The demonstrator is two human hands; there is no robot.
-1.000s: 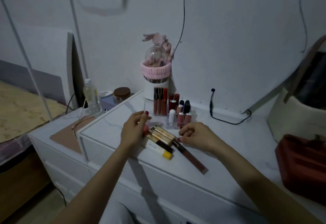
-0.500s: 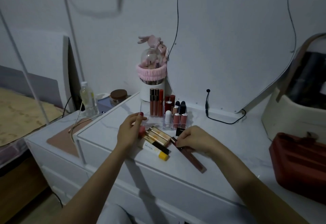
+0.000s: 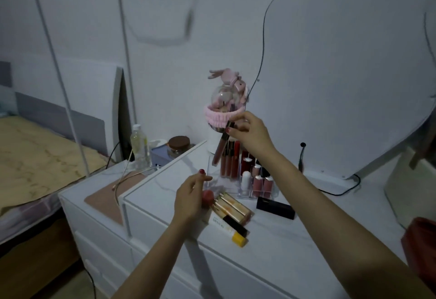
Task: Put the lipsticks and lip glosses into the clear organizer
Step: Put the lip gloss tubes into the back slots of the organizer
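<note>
1. The right hand (image 3: 250, 133) is gripping a long brown lip gloss (image 3: 221, 144) by its dark cap, between thumb and fingertips, and is holding it tilted in the air above the left rear part of the clear organizer (image 3: 226, 182).
2. The clear organizer is standing near the back edge of the white surface (image 3: 295, 239); tall lip glosses (image 3: 230, 162) are standing upright in its rear row, and shorter lipsticks (image 3: 259, 180) are standing in its front cells.
3. The left hand (image 3: 191, 197) is hovering low near the left edge of the surface with fingers loosely curled and holding nothing; whether it is touching the pink round-capped item (image 3: 208, 197) just beside it cannot be told.
4. Gold-capped tubes (image 3: 232, 206) and a white tube with a yellow cap (image 3: 227, 228) are lying together between the organizer and the front edge.
5. A black lipstick (image 3: 275, 207) is lying on its side just in front of the organizer's right end.
</note>
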